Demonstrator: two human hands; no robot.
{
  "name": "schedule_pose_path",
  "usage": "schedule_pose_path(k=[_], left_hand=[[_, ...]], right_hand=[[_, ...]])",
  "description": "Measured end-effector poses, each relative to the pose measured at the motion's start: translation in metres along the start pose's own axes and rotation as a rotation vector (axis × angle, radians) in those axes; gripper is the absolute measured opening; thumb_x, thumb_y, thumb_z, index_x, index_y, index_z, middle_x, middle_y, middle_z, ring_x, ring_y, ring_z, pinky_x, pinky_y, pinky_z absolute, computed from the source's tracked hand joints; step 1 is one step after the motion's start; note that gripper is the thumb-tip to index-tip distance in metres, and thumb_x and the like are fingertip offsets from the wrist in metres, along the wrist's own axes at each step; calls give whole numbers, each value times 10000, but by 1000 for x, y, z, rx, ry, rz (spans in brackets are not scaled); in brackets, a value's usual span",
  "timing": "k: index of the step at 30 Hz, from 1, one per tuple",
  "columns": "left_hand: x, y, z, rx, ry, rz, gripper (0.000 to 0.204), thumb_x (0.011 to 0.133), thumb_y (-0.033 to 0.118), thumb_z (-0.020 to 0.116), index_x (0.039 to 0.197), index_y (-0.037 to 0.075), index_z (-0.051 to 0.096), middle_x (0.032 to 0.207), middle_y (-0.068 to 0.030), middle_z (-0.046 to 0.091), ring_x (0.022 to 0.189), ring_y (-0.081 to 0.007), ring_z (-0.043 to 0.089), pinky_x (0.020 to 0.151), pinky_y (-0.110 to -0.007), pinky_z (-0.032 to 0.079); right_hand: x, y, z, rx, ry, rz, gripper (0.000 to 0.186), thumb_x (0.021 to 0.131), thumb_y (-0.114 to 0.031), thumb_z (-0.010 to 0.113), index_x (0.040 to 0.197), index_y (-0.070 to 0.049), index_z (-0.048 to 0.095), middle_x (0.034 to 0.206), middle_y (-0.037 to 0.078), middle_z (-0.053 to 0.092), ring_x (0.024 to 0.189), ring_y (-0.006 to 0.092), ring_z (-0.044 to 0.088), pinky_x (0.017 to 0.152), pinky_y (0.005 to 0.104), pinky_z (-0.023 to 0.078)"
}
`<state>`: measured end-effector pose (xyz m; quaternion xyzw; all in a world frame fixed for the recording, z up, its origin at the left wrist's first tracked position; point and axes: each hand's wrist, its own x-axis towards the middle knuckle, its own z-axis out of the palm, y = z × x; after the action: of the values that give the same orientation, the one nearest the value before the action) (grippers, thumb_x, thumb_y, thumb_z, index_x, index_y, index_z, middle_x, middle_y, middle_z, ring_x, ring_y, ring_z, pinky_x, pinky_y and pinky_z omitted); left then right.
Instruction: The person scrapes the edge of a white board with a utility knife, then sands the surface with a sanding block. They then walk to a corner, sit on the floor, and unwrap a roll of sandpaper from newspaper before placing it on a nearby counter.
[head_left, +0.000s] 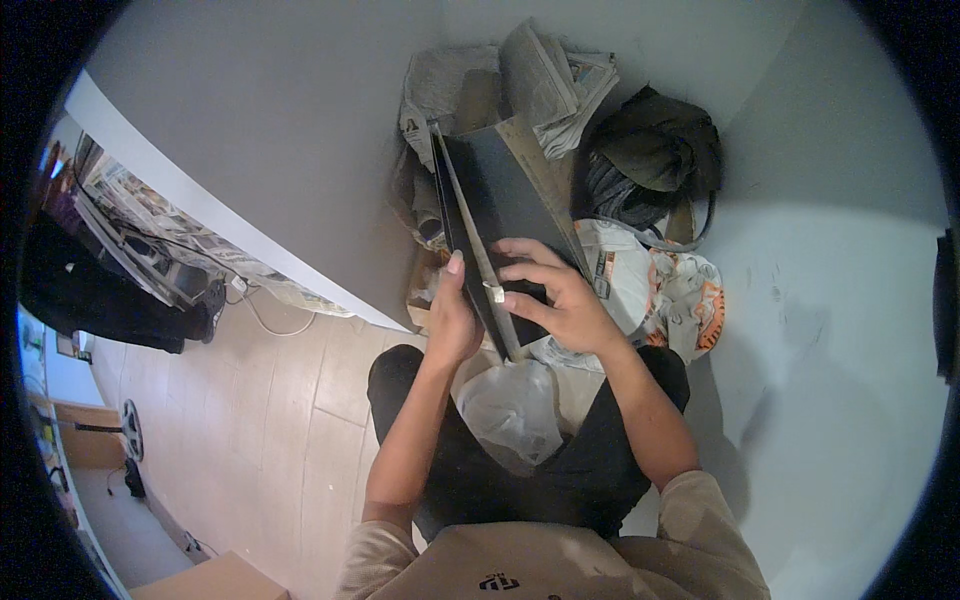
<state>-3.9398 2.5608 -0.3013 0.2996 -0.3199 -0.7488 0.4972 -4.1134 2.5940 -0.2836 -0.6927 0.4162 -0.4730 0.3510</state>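
A long black folder-like thing (495, 190) with pale worn edges stands tilted in front of me, its panels partly spread. I cannot tell exactly what it is. My left hand (455, 322) grips its left panel near the lower end, thumb up along the edge. Over the inner side, my right hand (572, 305) has its thumb and fingers bent around the pale middle edge, near a small whitish bit (495, 293). Between my knees lies a translucent plastic bag (512, 410), below the folder-like thing's bottom end.
Folded newspapers (545, 75) lean in the corner behind. To their right sits a dark cloth bundle (655, 150), with white and orange plastic bags (685, 300) below it. A grey partition (290, 150) rises at left, and a pale wall (830, 330) at right. A cable (275, 328) lies on the floor.
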Motion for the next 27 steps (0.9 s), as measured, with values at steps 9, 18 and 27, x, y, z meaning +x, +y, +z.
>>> schedule_pose_path(k=[9,18,27], left_hand=[[15,7,-21,616,79,278,447,1066,157,528,1471,-30,502,1256,-150,668,1082,-175,625,947,-308,497],[60,124,-20,1278,276,821,418,943,55,639,1355,-16,637,1103,-249,748,965,-298,752,837,-416,573],[174,171,88,2049,357,939,187,945,112,584,1047,33,719,899,-209,741,884,-392,748,752,-524,597]], right_hand=[[-5,-2,-15,106,250,126,189,1050,-135,594,1096,46,625,1339,156,615,1256,240,570,1072,342,410],[-26,-29,-70,742,713,2,211,1019,-61,618,1207,29,654,1265,107,677,1164,201,640,1039,364,492],[-33,7,-115,928,661,-128,361,1077,-156,544,1399,8,543,1325,101,670,1212,208,642,1078,387,489]])
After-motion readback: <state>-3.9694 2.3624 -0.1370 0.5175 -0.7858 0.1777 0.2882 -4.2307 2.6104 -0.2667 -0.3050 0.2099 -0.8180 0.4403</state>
